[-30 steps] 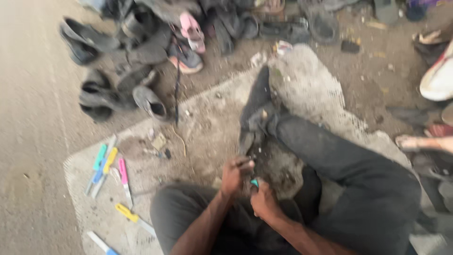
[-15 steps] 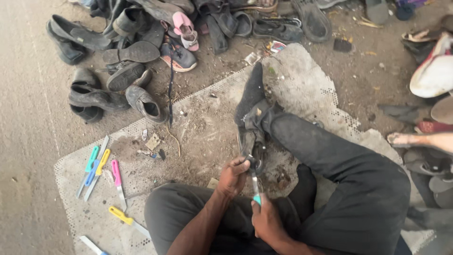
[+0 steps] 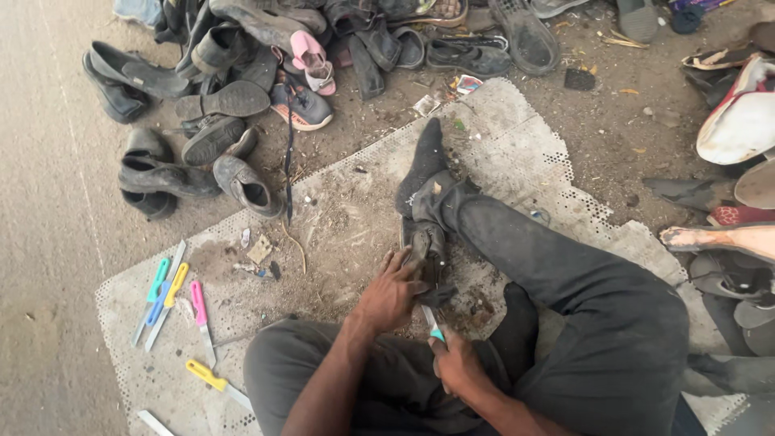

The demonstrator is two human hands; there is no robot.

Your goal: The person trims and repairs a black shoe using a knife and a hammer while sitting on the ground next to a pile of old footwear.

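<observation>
Person sits on a mat (image 3: 517, 145), one leg stretched toward 12 o'clock. Left hand (image 3: 390, 292) is clamped around a dark shoe (image 3: 425, 254), pinning it against the leg so it can't slide. Right hand (image 3: 457, 363) is clenched on a teal-handled knife (image 3: 433, 323), blade aimed up at the shoe — probably for trimming. Spare knives (image 3: 173, 299) lie at 9 o'clock within reach — shoe pile (image 3: 242, 81) at 11.

Dark, worn shoe (image 3: 425, 257), dusty grey-black, lying on the perforated mat between the legs, just below the socked foot, long axis running up and away. Sole side partly turned up. Small knife (image 3: 433, 324) with teal handle, blade angled up into the shoe's near end, touching it.
</observation>
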